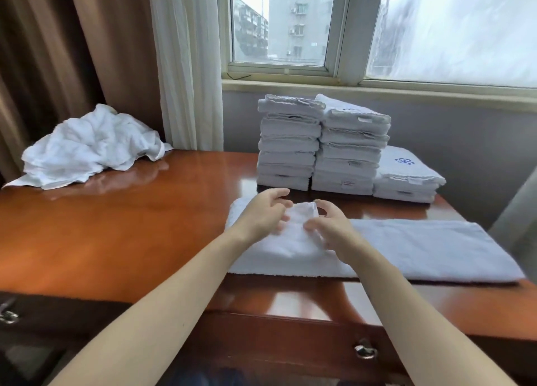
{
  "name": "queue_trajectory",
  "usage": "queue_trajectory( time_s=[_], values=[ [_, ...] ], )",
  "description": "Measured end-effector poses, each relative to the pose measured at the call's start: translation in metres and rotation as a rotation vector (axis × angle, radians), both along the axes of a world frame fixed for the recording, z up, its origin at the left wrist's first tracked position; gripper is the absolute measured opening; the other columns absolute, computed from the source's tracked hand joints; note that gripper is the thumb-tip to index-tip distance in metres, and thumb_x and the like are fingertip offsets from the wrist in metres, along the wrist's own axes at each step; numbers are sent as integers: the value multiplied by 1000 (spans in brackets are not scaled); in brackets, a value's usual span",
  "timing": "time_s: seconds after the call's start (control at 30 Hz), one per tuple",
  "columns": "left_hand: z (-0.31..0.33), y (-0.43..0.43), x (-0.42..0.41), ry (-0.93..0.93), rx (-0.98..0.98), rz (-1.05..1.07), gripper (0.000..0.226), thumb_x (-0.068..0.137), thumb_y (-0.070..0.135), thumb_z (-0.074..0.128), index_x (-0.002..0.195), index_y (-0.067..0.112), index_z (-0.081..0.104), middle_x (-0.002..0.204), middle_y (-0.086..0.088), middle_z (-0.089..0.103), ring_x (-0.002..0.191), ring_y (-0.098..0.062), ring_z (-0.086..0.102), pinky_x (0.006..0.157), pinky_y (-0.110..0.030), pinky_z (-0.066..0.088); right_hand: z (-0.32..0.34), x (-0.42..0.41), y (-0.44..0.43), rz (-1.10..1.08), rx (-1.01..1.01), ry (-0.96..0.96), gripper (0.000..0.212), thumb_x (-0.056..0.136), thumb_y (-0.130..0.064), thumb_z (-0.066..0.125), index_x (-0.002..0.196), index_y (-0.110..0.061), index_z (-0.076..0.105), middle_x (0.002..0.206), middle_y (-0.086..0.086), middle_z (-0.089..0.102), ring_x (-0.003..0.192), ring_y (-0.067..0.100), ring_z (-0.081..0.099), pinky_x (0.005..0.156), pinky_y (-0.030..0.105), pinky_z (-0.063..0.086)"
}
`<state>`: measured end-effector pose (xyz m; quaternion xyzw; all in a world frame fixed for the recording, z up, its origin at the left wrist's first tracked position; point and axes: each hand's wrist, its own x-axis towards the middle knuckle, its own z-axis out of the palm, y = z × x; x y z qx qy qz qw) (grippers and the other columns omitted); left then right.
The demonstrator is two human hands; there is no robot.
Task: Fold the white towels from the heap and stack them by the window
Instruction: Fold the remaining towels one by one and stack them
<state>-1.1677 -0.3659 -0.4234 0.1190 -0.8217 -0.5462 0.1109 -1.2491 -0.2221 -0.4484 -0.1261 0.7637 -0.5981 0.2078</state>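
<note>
A long white towel (421, 249), folded into a strip, lies across the front of the wooden desk (130, 228). Its left end is doubled over into a raised hump (302, 214). My left hand (266, 215) hovers at the hump's left side with its fingers spread and loosely curled. My right hand (329, 230) is at the hump's right side, fingertips touching the cloth, thumb arched above it. Neither hand plainly grips the towel. Three stacks of folded towels (319, 150) stand under the window (290, 31). The heap of unfolded towels (87, 147) sits at the desk's back left.
The lowest stack (406, 179), on the right, has a blue emblem on its top towel. Curtains (186, 60) hang left of the window. The desk's front has drawers with metal pulls (365, 350). Bare desk surface lies between the heap and the strip.
</note>
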Motion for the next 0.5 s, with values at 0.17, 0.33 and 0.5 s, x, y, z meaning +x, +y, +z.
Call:
queue_trajectory(
  time_s=[0.17,0.33,0.5],
  values=[
    [-14,-29,6,51,-737,184,40,99,16,38,128,31,62,131,10,62,124,-15,54,96,-33,46,-2,-4,-2,-27,279,287,80,83,-6,58,154,-20,25,137,8,45,112,24,56,80,33,53],
    [-46,-27,4,-250,-1083,-25,47,105,37,23,146,25,41,154,-5,38,147,-28,24,119,-44,17,-5,11,-15,56,653,929,68,94,-16,48,156,-21,21,160,-2,24,143,22,26,109,39,32],
    [-58,-35,-1,-302,-1143,-72,58,102,52,11,157,32,7,166,-5,4,152,-20,-1,123,-43,-2,-31,10,-7,352,754,721,56,104,-44,27,157,-25,17,166,-3,2,152,12,-7,122,42,-2]
  ],
)
